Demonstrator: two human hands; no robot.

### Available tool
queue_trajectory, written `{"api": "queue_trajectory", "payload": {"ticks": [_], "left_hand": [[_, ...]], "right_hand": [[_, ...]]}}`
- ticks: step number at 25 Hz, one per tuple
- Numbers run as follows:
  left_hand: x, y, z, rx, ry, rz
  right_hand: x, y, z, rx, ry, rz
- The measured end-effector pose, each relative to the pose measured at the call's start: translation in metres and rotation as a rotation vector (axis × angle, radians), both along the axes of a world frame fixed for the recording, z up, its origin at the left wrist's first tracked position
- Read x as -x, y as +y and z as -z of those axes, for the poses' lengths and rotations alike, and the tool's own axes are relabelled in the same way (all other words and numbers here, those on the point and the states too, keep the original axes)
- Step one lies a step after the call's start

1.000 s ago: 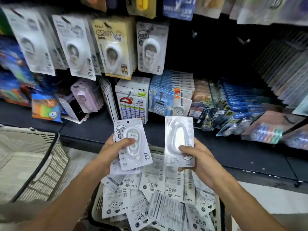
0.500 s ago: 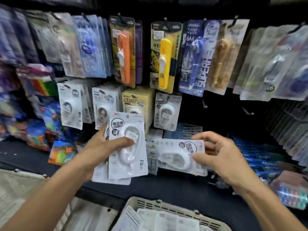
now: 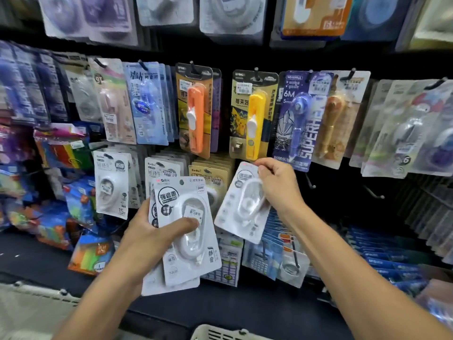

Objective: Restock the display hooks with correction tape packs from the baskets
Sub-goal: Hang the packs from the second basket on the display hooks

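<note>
My left hand (image 3: 147, 239) grips a small stack of white correction tape packs (image 3: 188, 231), thumb across the front one, held below the lower row of hooks. My right hand (image 3: 277, 187) pinches the top of a single white correction tape pack (image 3: 241, 207), tilted, raised just under the yellow pack (image 3: 252, 114) and in front of the hanging white and yellow packs. Two bare display hooks (image 3: 310, 181) stick out of the black board just right of my right hand. The rim of a basket (image 3: 220, 333) shows at the bottom edge.
Hanging packs fill the board: white ones (image 3: 111, 185) at lower left, an orange one (image 3: 196, 111) and blue ones (image 3: 297, 119) above. A dark shelf (image 3: 36, 258) carries boxed stationery (image 3: 382, 256) at right. A second basket (image 3: 29, 312) sits bottom left.
My view has tilted up from the basket to the board. My right hand turned its pack from sideways to nearly upright and lifted it toward the lower hooks. The left hand rose a little with its stack.
</note>
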State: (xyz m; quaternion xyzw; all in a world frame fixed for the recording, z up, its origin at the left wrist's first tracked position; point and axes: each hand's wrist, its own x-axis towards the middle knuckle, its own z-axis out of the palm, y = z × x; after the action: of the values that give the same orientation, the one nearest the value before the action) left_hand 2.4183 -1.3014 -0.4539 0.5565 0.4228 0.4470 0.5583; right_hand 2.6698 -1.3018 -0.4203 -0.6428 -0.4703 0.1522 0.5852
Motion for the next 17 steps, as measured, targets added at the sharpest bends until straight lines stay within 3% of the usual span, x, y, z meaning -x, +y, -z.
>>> {"api": "queue_trajectory", "payload": {"ticks": [2,5,9,10,13,15,17], "left_hand": [[0.005,0.0,-0.002,-0.003,-0.024,0.008],[0.007,0.001,-0.004,-0.009,-0.029,0.042],[0.0,0.0,-0.001,-0.021,-0.049,0.111],[-0.002,0.0,-0.001,-0.02,-0.056,0.122],[-0.012,0.001,0.001,-0.002,-0.095,0.138],[-0.021,0.002,0.004,-0.008,-0.127,0.151],[-0.034,-0.001,0.006,0.02,-0.182,0.193]], "right_hand": [[-0.004,0.004,0.004,0.021,-0.037,0.015],[-0.003,0.005,0.012,-0.009,0.058,-0.011],[0.001,0.008,0.002,-0.013,0.456,0.032],[0.002,0.006,0.002,-0.015,0.453,0.084],[0.021,-0.022,0.017,-0.122,-0.014,0.275],[0.04,-0.043,0.029,-0.179,0.013,-0.004],[0.055,-0.055,0.04,-0.05,0.209,-0.366]]}}
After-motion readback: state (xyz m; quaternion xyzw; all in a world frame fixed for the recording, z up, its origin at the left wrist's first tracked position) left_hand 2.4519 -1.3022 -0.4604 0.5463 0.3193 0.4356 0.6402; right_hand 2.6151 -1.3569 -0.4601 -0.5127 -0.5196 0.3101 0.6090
